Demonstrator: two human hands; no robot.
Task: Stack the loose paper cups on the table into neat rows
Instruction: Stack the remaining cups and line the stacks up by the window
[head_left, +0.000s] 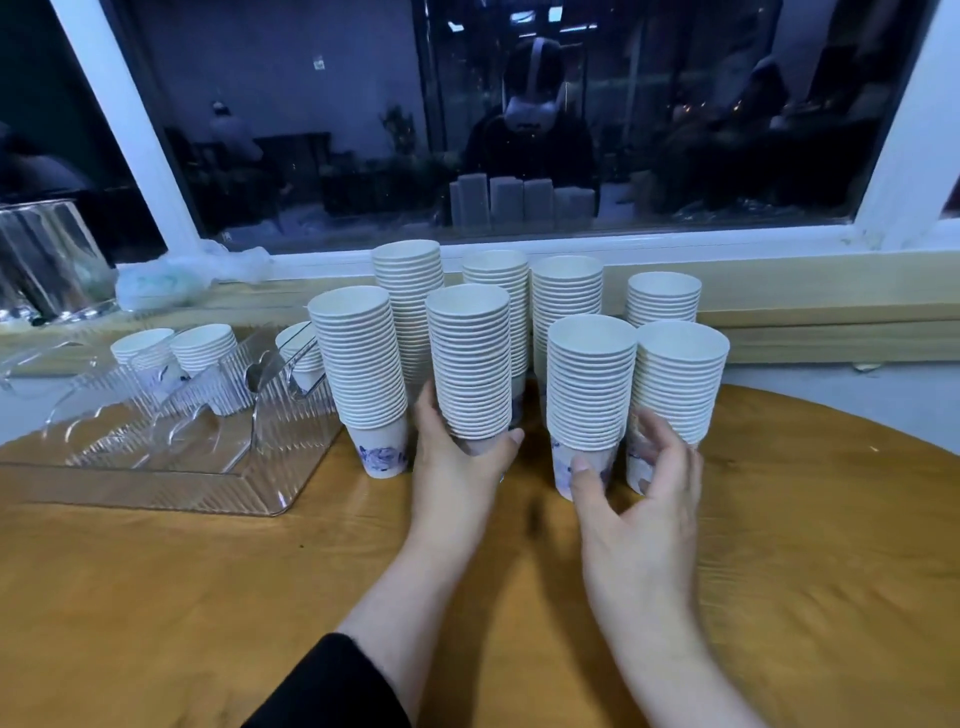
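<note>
Several tall stacks of white paper cups with blue print stand in two rows on the round wooden table (208, 597). My left hand (457, 457) grips the base of the front middle stack (470, 358), thumb on its right side. My right hand (639, 499) reaches around the bottom of the front right stack (592, 384), thumb on its front and fingers curled between it and the far right stack (678, 379). A leaning stack (358, 364) stands at the front left. More stacks (410, 301) stand behind, near the window sill.
A clear ribbed plastic tray (171, 457) lies at the left with short cup stacks (205, 345) behind it. A glass container (47, 260) and crumpled plastic (171, 278) sit on the wooden sill. The dark window reflects a person.
</note>
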